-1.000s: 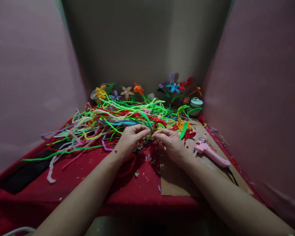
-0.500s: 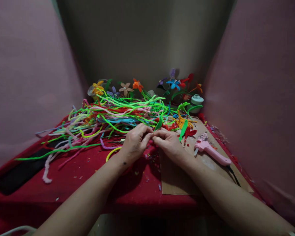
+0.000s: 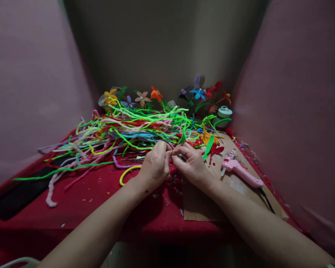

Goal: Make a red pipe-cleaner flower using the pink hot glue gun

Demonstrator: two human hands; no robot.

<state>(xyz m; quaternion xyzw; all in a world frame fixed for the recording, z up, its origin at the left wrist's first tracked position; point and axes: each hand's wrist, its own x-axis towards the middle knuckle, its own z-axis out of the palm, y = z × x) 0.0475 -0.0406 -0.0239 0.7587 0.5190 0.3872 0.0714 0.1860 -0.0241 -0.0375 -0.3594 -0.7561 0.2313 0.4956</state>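
Observation:
My left hand (image 3: 156,163) and my right hand (image 3: 191,163) meet fingertip to fingertip over the front edge of the pipe cleaner pile (image 3: 145,126). Both are closed in a pinch, and what lies between the fingers is too small to name. A green pipe cleaner leaf (image 3: 182,139) rises just behind my right fingers; whether they hold it I cannot tell. Beside that hand, another green leaf (image 3: 209,147) and a red petal piece (image 3: 216,150) are on the cardboard (image 3: 201,208). Yellow-handled scissors, perhaps, show as a yellow loop (image 3: 124,175) left of my left wrist.
A pink glue gun (image 3: 242,172) lies on the cardboard at the right, its cord trailing forward. Finished flowers (image 3: 156,95) stand along the back wall, with a pale green jar (image 3: 223,116) at the back right. A black strip (image 3: 19,193) crosses the red cloth (image 3: 86,212) at left.
My left hand has turned slightly, its fingers curling in further. My right fingers have shifted a little on the pinch. The yellow loop shows more fully now.

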